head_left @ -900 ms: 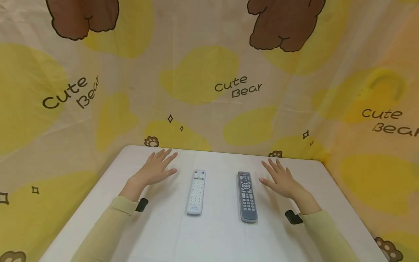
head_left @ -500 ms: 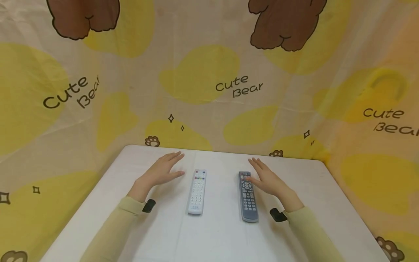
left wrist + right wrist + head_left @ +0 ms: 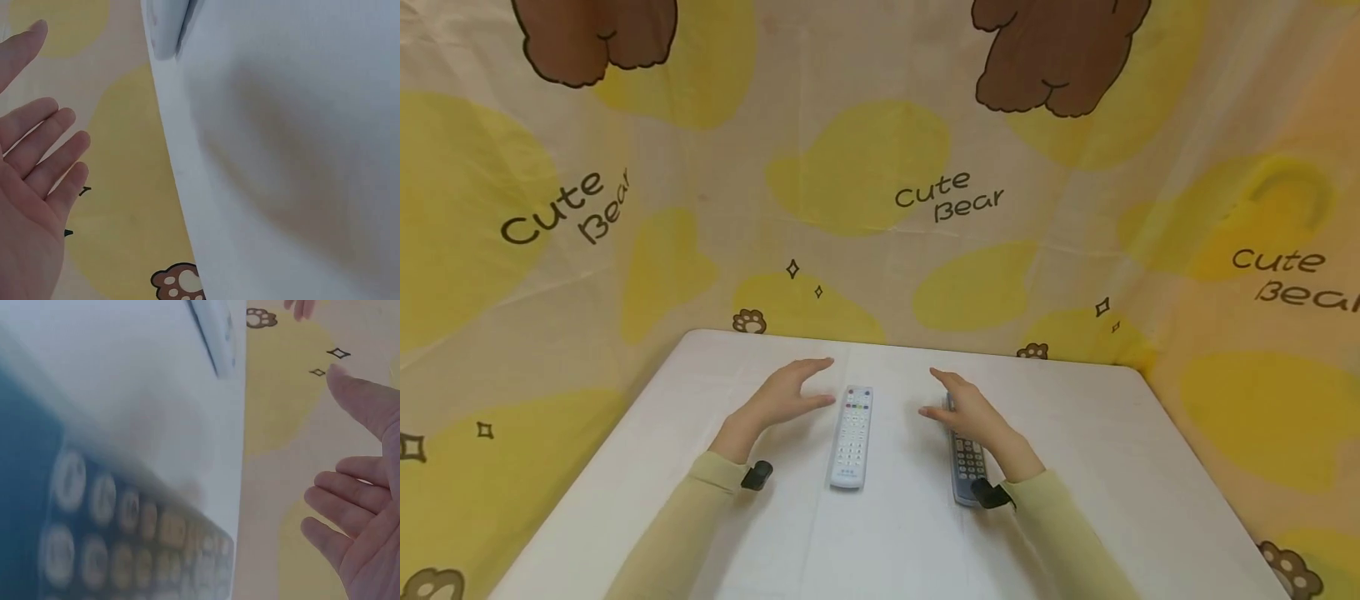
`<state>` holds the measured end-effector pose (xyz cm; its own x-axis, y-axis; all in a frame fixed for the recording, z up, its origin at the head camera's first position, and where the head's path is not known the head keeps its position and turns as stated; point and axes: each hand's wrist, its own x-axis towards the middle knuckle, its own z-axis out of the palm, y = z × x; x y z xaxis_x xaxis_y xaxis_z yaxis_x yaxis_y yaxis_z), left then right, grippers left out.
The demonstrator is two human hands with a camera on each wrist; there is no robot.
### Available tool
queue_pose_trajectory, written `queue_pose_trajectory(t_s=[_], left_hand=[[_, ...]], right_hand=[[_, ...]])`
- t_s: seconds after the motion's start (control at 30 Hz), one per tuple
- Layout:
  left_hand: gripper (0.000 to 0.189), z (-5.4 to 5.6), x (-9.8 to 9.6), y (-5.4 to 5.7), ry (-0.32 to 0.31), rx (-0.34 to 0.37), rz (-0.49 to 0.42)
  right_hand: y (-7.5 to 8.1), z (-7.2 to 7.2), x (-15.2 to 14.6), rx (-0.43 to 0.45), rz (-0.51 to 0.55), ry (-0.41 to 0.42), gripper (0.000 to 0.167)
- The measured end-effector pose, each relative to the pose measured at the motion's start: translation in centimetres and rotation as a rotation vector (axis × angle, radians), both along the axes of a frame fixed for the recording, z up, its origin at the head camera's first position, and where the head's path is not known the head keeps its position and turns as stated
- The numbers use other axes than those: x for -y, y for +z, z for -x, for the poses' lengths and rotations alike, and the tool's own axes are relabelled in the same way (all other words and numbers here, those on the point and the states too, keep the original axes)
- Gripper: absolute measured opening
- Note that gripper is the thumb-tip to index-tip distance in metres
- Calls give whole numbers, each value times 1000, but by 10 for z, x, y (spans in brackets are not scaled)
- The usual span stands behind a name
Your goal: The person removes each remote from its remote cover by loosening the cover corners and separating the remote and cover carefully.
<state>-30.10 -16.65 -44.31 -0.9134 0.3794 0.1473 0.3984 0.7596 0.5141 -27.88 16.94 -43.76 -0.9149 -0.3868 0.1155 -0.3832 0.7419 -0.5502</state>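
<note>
Your right hand [image 3: 976, 418], grasp released, hides the upper part of the dark remote [image 3: 970, 463] (near keys [image 3: 103, 497] blur in your wrist view). Your left hand [image 3: 778, 398], likewise ungripped, hovers beside the white remote [image 3: 852, 437]. Both slim oblongs run lengthwise toward the smooth table's [image 3: 891, 542] far edge, white's coloured keys [image 3: 857, 407] nearest it.

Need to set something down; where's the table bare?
Bare table: between the white remote and dark remote at their near ends, and from the right sleeve to the right edge. Crowded: the dark remote's far half, hidden by the right hand, and left of the white remote, near the left hand.
</note>
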Motion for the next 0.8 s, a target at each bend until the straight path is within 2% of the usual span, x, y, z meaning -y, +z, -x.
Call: queue_pose_trajectory(t_s=[0.23,0.43,0.57,0.8], left_hand=[[62,0,-6,-11,22,69,-124],[61,2,-9,-25,65,156,-204],[59,3,-12,-31,81,201,-249],[57,3,-15,-39,76,212,-257]], right_hand=[[-15,3,24,-4,77,46,71],[-29,4,48,56,164,102,69],[-34,3,62,113,207,75,70],[-42,4,75,177,270,6,64]])
